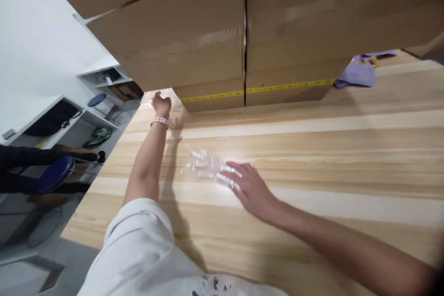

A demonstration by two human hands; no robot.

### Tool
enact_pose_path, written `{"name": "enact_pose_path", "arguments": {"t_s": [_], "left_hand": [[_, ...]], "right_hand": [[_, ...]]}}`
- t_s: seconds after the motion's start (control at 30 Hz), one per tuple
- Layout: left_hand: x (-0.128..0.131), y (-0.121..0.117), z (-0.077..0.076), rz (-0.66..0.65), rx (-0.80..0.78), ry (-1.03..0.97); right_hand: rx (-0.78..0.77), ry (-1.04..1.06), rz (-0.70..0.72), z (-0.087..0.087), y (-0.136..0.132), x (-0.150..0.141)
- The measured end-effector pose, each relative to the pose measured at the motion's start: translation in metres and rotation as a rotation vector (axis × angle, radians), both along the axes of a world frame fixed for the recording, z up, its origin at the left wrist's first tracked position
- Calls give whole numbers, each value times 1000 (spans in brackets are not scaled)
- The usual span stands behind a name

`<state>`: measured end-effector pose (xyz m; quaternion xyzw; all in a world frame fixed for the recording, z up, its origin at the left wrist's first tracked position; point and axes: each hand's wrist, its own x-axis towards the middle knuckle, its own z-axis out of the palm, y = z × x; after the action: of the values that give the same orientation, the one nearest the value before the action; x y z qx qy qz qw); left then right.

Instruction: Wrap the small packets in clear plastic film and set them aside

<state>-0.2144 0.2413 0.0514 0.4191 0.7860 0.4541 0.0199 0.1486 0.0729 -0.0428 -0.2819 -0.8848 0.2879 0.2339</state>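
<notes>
My right hand (251, 189) is over the middle of the wooden table (312, 157), its fingers bent onto a crinkled piece of clear plastic (204, 165). Shiny film overlaps the fingertips, and the plastic sticks out to their left; its exact kind is unclear. My left hand (162, 104), with a pale band (160, 121) on the wrist, is stretched to the table's far left corner. Its fingers are curled, and what they hold is too small to make out. A shiny, pale patch (147, 97) lies beside those fingers.
Large cardboard boxes (208, 46) stand along the table's back, with a yellow measuring tape (291, 86) across their lower fronts. A purple packet (357, 73) lies at back right. Beyond the left edge are blue stools (55, 174), white shelves (72, 122) and a person's dark-clothed legs (45, 155).
</notes>
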Motion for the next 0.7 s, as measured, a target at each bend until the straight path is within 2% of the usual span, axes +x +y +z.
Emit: {"name": "enact_pose_path", "arguments": {"t_s": [0.1, 0.2, 0.3, 0.37, 0.47, 0.63, 0.7], "left_hand": [[19, -52, 5, -51, -2, 119], [75, -120, 0, -320, 7, 90], [138, -183, -16, -584, -160, -103], [170, -207, -29, -721, -273, -230], [196, -216, -47, -843, -283, -297], [218, -205, -62, -855, -236, -302], [226, -202, -64, -852, -245, -193]], "right_hand": [[-11, 35, -219, -1, 23, -1], [-47, 80, -395, 4, 34, 1], [-98, 162, -401, 8, 32, 5], [-144, 235, -385, 7, 27, 9], [-230, 329, -403, 2, 19, 19], [-332, 442, -436, -6, 8, 44], [-375, 475, -447, -9, 6, 53]]}}
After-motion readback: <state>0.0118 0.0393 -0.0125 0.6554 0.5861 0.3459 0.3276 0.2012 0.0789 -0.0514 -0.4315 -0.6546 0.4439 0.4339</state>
